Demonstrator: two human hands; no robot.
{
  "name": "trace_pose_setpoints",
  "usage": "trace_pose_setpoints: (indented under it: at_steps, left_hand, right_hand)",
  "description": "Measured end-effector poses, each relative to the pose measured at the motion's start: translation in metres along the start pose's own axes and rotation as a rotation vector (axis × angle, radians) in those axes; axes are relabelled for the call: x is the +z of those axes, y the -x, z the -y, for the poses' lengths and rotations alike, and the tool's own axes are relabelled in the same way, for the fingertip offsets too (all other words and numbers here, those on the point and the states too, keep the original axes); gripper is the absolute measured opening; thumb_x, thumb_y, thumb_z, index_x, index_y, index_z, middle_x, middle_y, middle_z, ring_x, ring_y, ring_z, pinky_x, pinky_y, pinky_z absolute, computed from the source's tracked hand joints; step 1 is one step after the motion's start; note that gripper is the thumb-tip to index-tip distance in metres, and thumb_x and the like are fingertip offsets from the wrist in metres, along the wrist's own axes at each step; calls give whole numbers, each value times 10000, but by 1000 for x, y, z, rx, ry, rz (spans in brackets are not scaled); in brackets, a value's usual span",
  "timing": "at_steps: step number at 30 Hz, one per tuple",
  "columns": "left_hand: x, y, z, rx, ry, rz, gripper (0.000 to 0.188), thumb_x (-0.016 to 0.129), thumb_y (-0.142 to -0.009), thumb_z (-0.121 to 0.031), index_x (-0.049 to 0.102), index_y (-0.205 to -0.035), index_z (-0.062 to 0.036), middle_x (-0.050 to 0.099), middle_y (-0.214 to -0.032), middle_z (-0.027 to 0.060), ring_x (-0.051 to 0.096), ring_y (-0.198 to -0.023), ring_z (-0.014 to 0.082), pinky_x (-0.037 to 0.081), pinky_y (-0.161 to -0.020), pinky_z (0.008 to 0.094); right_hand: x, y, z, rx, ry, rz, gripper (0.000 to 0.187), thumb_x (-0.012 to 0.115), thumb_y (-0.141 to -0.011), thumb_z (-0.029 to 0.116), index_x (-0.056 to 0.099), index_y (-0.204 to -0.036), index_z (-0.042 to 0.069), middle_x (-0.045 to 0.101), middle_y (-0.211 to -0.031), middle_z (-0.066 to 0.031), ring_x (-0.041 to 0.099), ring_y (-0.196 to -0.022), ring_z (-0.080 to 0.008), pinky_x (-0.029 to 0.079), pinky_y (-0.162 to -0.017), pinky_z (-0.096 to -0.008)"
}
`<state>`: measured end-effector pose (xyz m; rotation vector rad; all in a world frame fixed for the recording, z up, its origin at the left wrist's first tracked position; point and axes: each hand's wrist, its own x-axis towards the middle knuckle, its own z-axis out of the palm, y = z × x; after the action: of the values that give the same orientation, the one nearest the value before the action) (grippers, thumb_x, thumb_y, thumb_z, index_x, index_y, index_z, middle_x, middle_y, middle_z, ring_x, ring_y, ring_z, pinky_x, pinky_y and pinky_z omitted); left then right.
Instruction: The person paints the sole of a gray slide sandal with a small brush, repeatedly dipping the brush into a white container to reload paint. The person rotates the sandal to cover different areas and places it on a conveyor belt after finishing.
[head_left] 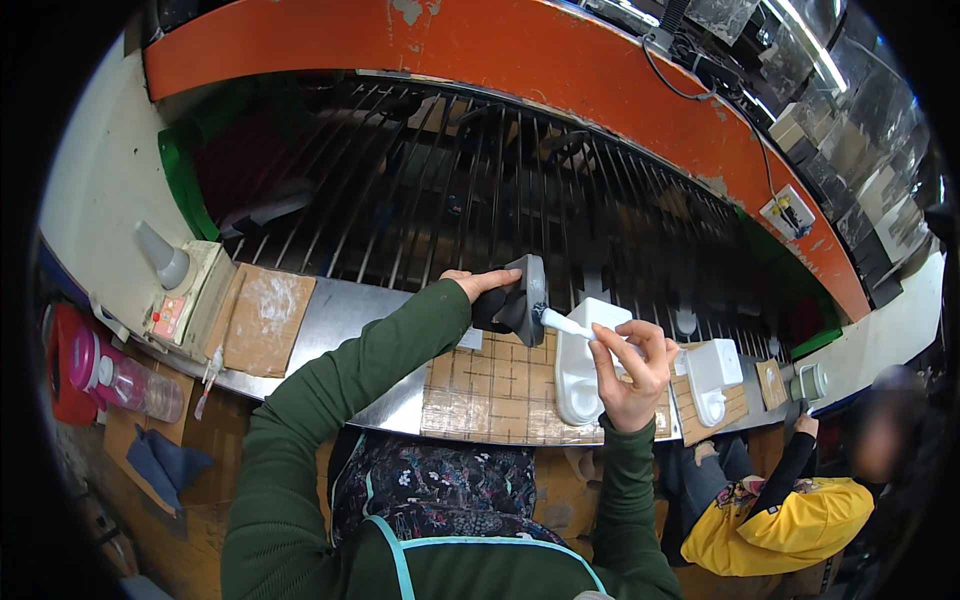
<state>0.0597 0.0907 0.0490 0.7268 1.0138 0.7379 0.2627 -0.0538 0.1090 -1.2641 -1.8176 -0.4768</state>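
Note:
My left hand (486, 283) grips a grey and black moulded piece, perhaps a shoe sole (530, 301), held up over the bench's far edge. Its thumb or a finger lies along the top, and the other fingers are partly hidden. In my right hand (634, 376) is a white-handled brush (568, 323), pinched between the fingers. The brush's dark tip touches the near right edge of the grey piece. Below and behind the brush stands a white plastic container (575, 390) with a rounded front, on a scored cardboard sheet (485, 385).
A conveyor of metal bars (420, 190) runs behind the bench, beneath an orange rail (500, 50). At left are a box-like device (195, 300) and a stained cardboard pad (262, 320). A second white container (712, 385) stands near a co-worker in yellow (780, 525).

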Motion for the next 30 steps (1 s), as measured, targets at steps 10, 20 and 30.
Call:
trace_pose_setpoints:
  at_steps: [10,20,30]
  left_hand:
    - [-9,6,8,-51,499,223,378,510,-975,-204,491,-1249,55,578,-1221,256,629,-1069,342,564,-892,474]
    - [-40,8,42,550,-113,338,383,469,-989,-237,446,-1338,-80,557,-1287,90,550,-1151,195,488,-981,321]
    - [-67,-16,72,471,420,504,419,452,-1000,-260,416,-1366,-60,532,-1321,119,558,-1167,249,491,-996,374]
  right_hand:
    - [15,-4,-10,262,-545,57,158,749,-799,64,740,-953,26,557,-905,-42,496,-682,-77,388,-534,-209]
    - [41,-6,18,425,-411,66,144,719,-828,61,734,-960,4,558,-878,-47,523,-714,-92,404,-540,-196]
    - [60,17,35,347,-211,14,171,764,-777,146,762,-943,105,593,-893,-16,496,-692,-78,324,-713,-276]
